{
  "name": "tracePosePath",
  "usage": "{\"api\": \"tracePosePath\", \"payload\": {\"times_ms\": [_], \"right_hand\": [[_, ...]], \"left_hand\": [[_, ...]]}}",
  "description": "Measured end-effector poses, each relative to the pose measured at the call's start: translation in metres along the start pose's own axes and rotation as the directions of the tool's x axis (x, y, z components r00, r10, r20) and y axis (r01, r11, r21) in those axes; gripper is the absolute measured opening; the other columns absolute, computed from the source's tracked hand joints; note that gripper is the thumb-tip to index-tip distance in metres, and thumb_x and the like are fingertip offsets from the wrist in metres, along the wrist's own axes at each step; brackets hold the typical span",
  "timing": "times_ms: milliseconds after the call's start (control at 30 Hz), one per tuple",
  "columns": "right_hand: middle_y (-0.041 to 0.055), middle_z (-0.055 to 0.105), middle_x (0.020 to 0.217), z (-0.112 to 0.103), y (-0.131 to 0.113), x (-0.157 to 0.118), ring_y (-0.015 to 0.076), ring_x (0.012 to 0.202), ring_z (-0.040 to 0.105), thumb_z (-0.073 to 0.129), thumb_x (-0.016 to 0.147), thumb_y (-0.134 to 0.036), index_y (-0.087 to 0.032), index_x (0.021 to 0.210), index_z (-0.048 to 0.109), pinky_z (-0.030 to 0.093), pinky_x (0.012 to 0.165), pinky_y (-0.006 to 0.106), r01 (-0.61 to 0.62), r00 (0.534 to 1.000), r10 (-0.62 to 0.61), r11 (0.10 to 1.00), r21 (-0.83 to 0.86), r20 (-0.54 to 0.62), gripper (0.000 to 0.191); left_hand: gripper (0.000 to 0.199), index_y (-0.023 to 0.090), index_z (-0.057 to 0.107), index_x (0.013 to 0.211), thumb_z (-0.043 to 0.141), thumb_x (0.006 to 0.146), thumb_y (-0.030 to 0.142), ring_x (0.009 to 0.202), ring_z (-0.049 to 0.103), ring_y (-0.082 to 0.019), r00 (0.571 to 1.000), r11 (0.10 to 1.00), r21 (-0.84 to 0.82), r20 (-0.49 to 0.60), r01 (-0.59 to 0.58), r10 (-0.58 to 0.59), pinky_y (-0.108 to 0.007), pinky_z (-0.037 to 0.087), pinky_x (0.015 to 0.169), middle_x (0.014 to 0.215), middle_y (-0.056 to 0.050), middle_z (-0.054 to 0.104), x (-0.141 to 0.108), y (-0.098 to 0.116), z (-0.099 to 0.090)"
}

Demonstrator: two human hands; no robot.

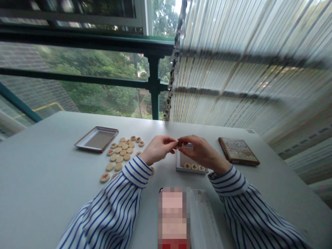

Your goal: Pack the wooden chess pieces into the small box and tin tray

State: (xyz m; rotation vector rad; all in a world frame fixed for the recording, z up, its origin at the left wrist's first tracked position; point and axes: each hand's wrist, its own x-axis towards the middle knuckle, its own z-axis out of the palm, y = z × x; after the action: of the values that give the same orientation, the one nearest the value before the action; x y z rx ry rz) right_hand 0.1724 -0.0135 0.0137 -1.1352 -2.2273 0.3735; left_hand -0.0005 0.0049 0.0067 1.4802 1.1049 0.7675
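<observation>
Over the middle of the white table, my left hand and my right hand meet at one small round wooden piece with a dark character. The fingertips of both hands are closed on it. Below my right hand lies a white open box, partly covered by that hand. Along its near edge rests a row of three pieces with dark characters. Several round wooden pieces are spread left of my left hand, some blank side up, others with red or dark characters; my left forearm hides part of them.
An open tray-like lid lies on the white table at the left. A flat decorated box is at the right. Near the front are a blurred-out phone-like object and a clear plastic item. Windows and a string curtain stand behind.
</observation>
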Motion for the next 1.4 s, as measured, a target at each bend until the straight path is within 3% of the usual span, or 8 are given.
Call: {"api": "tracePosePath", "payload": {"times_ms": [200,467,600,767,867,1067,1400], "right_hand": [[0.0048,0.065,0.085,-0.001,0.000,0.000,0.0158,0.080,0.057,0.056,0.079,-0.027,-0.019,0.094,0.064,0.042,0.073,0.030,0.056,0.998,-0.052,0.990,-0.132,0.028,0.019],[0.0038,0.066,0.080,-0.002,0.003,-0.002,0.0133,0.073,0.057,0.053,0.079,-0.027,-0.018,0.092,0.065,0.041,0.068,0.025,0.072,0.989,-0.045,0.979,-0.190,0.143,0.020],[0.0036,0.066,0.077,-0.003,0.006,-0.002,0.0127,0.069,0.057,0.051,0.080,-0.029,-0.018,0.089,0.066,0.040,0.065,0.023,0.062,0.972,-0.008,0.973,-0.223,0.236,0.020],[0.0042,0.067,0.077,-0.001,0.011,-0.003,0.0129,0.068,0.058,0.048,0.080,-0.030,-0.019,0.087,0.067,0.037,0.062,0.022,0.041,0.932,0.064,0.960,-0.278,0.357,0.023],[0.0046,0.068,0.079,0.000,0.012,-0.004,0.0134,0.069,0.059,0.046,0.081,-0.030,-0.020,0.088,0.067,0.036,0.061,0.022,0.026,0.904,0.105,0.954,-0.299,0.414,0.024],[0.0040,0.069,0.082,0.001,0.010,-0.004,0.0157,0.072,0.060,0.049,0.077,-0.031,-0.023,0.086,0.068,0.035,0.061,0.024,0.054,0.854,0.147,0.929,-0.365,0.499,0.022],[0.0064,0.069,0.082,0.007,0.010,-0.005,0.0179,0.073,0.060,0.046,0.079,-0.038,-0.021,0.084,0.069,0.034,0.061,0.025,0.081,0.848,0.144,0.916,-0.393,0.510,0.029]], "left_hand": [[0.023,0.008,0.062,0.086,0.055,0.076,0.029,0.061,0.060,-0.011,1.000,0.999,0.038,0.002,0.001,-0.001,-0.018,0.038,0.045,0.077,-0.009,0.066,-0.001,0.001,0.002],[0.026,0.011,0.063,0.084,0.050,0.076,0.032,0.064,0.063,-0.014,0.998,0.969,0.239,0.029,-0.059,0.053,-0.021,0.042,0.051,0.072,-0.007,0.067,0.003,-0.008,-0.002],[0.031,0.014,0.064,0.089,0.046,0.078,0.035,0.068,0.063,-0.016,0.994,0.890,0.442,0.018,-0.109,0.112,-0.024,0.044,0.059,0.070,-0.006,0.067,0.004,-0.016,-0.004],[0.034,0.016,0.064,0.098,0.045,0.078,0.035,0.081,0.062,-0.018,0.988,0.759,0.633,0.096,-0.153,0.120,-0.025,0.044,0.070,0.092,-0.007,0.068,0.004,-0.022,-0.002],[0.037,0.018,0.060,0.107,0.044,0.078,0.035,0.080,0.063,-0.017,0.991,0.738,0.662,0.117,-0.131,0.071,-0.024,0.045,0.069,0.094,-0.006,0.068,0.004,-0.026,0.001],[0.037,0.017,0.061,0.106,0.045,0.077,0.032,0.079,0.063,-0.018,0.988,0.673,0.725,0.140,-0.144,0.060,-0.026,0.044,0.072,0.085,-0.006,0.070,0.002,-0.024,0.007],[0.034,0.017,0.063,0.101,0.044,0.076,0.030,0.076,0.063,-0.018,0.982,0.647,0.743,0.183,-0.174,0.054,-0.025,0.043,0.064,0.082,-0.007,0.070,0.003,-0.028,0.013]]}}
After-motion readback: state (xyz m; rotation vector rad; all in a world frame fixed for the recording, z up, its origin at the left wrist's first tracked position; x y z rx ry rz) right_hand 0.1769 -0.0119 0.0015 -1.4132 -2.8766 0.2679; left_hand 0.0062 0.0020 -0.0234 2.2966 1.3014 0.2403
